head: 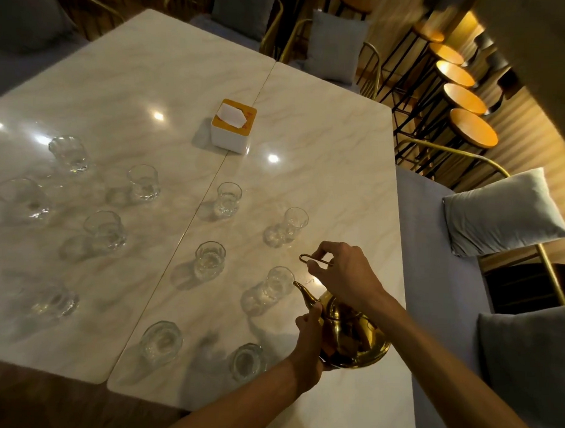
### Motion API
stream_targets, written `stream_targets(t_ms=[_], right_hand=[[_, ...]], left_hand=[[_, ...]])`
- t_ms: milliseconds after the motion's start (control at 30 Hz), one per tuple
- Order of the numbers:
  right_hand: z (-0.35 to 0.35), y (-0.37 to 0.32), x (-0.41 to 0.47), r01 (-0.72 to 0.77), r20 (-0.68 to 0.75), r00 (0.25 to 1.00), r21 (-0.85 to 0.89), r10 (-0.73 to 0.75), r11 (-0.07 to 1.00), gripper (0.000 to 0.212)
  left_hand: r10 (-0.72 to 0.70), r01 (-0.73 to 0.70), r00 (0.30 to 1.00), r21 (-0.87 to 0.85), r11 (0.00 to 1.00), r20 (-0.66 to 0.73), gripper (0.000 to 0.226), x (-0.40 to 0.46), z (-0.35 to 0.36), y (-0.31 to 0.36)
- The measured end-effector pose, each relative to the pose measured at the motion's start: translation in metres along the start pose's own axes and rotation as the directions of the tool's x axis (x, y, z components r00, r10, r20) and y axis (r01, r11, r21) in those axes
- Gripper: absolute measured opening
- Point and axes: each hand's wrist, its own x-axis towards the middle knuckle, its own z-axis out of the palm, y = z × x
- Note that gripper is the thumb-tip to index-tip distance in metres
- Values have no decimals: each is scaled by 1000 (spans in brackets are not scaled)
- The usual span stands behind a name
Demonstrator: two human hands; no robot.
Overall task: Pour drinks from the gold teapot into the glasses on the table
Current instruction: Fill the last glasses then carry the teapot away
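The surface (326, 135) carries many glasses. Your teapot (350, 330) sits near its right edge, spout touching the nearest glass (276, 283). Left grip (308, 341) steadies the body; right grip (343, 274) pinches the handle (316, 260). Tip fast and you'll likely overshoot that narrow rim.

We see the teapot (355, 338) near the table's (327, 125) right edge, toward its near corner, spout beside a glass (276, 283). More glasses (209, 259) spread leftward across the table. A tissue box (233, 126) sits behind them, mid-table.
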Motion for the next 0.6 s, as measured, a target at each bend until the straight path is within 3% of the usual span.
stream_targets(t_ms=[133,300,467,600], right_hand=[[-3,8,-13,-30,-62,997,74,35,997,19],[-7,17,-28,-65,-130,987,206,93,976,20],[-13,24,-32,-86,-170,974,342,152,936,17],[-23,27,-30,-46,-226,961,445,162,894,23]], left_hand=[[-19,23,996,50,998,-89,61,1,-3,3],[59,-24,971,149,988,-232,59,6,-6,7],[179,-86,934,290,953,-310,65,16,-4,16],[344,-213,900,417,884,-267,65,22,1,32]])
